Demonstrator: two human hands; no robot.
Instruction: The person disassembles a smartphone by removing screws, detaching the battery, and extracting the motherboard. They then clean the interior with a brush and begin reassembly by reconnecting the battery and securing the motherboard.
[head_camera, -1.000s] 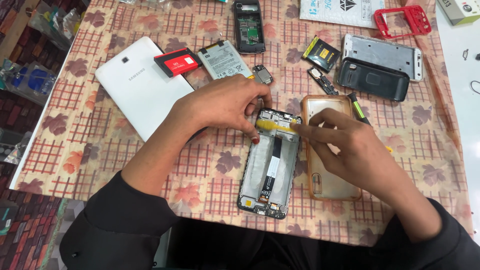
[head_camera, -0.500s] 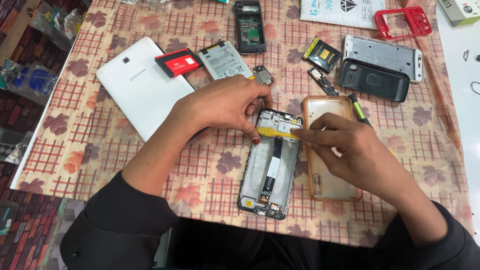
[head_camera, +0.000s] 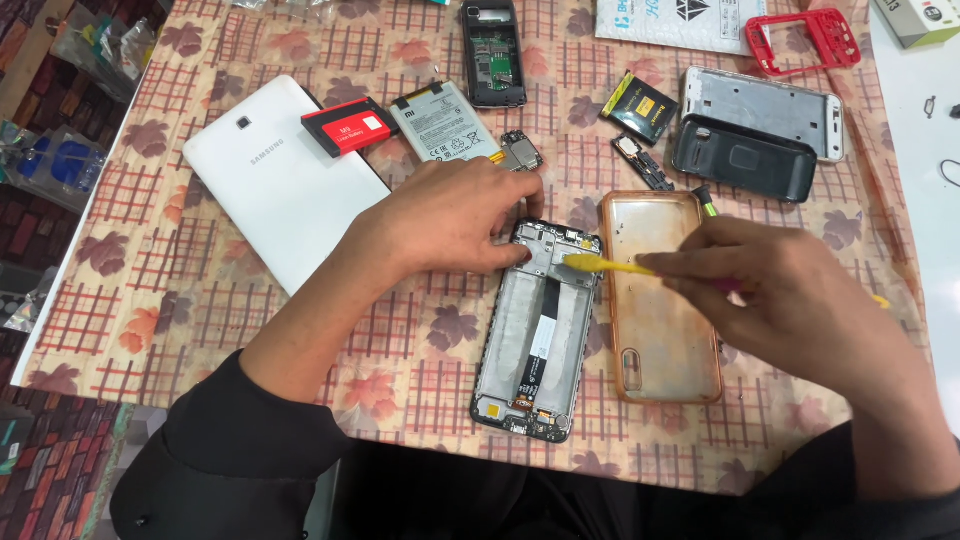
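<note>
1. The right hand, right of centre in the frame, has its fingers pinched together on a yellow brush, whose bristled tip touches the top end of the opened phone frame.
2. The left hand lies at centre, fingers spread and pressing down on the upper left corner of that frame, gripping nothing.
3. The frame lies flat at lower centre on the patterned tablecloth.
4. Just beside it on the right lies a clear orange-tinted case, under the brush handle.
5. Toward the upper left lie a white tablet, a red battery and a grey battery.
</note>
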